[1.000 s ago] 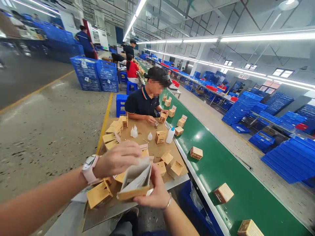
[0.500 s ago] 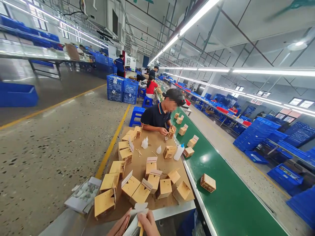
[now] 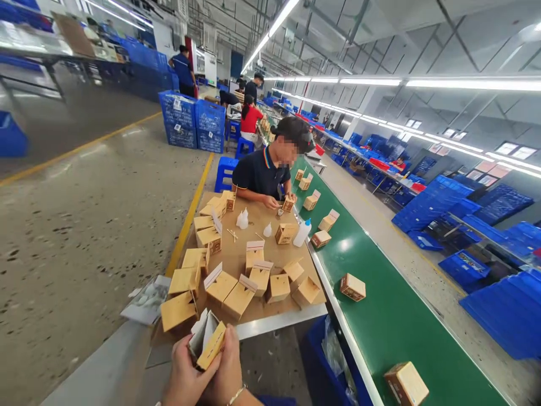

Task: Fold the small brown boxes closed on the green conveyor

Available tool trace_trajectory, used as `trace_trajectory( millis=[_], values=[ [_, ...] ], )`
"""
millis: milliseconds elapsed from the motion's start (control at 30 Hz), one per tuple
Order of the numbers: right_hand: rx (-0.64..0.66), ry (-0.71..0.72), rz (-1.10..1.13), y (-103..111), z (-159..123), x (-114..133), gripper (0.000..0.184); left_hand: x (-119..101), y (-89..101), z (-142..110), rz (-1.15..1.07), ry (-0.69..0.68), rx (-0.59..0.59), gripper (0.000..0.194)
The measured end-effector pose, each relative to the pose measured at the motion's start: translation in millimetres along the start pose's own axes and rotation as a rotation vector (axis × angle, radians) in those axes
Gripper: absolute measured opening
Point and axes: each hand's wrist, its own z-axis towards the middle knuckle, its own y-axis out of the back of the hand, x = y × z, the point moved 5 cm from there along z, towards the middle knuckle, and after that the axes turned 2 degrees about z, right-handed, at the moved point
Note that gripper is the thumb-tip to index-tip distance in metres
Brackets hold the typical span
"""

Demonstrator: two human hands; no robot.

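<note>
Low in front of me I hold a small cardboard box (image 3: 212, 345), tilted, with its white-lined flaps standing up and a yellow wood-look side facing me. My left hand (image 3: 182, 369) wraps round its left and lower side. From the right, my right hand (image 3: 229, 358) grips the yellow side. Just beyond my hands, several yellow boxes (image 3: 239, 299) stand on the brown cardboard-covered table (image 3: 243, 256), some with white flaps raised. A crumpled white open carton (image 3: 147, 299) with pale contents lies left of my hands.
A co-worker (image 3: 262, 172) across the table handles a small box. White squeeze bottles (image 3: 302, 232) and small sticks (image 3: 232, 235) lie between us. Right of the table runs a green conveyor belt (image 3: 380, 316) carrying boxes (image 3: 353, 286). A blue bin (image 3: 316, 344) with plastic sits beneath it.
My view has shifted downward. The box in my hands has come up and turned, now showing its yellow side. Another box has come into view on the near part of the belt.
</note>
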Motion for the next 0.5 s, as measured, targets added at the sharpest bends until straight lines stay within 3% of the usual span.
trace_trajectory(
  millis=[100,200,333,400,500],
  values=[
    [0.097,-0.026,0.179,10,22,11,0.105,5,5.8,0,-0.077,-0.049,0.056,0.073],
    [0.26,-0.048,0.289,40,39,18,0.1,10,12.3,14,-0.178,-0.133,0.299,0.079],
    [0.4,-0.057,0.358,72,46,24,0.08,3,14.8,36,-0.248,-0.101,0.582,0.077],
    [0.36,-0.053,0.334,76,45,23,0.06,-4,12.1,40,-0.236,-0.095,0.637,0.061],
    [0.162,-0.041,0.198,72,35,14,0.056,-11,11.0,41,-0.173,-0.169,0.527,0.042]
  ],
)
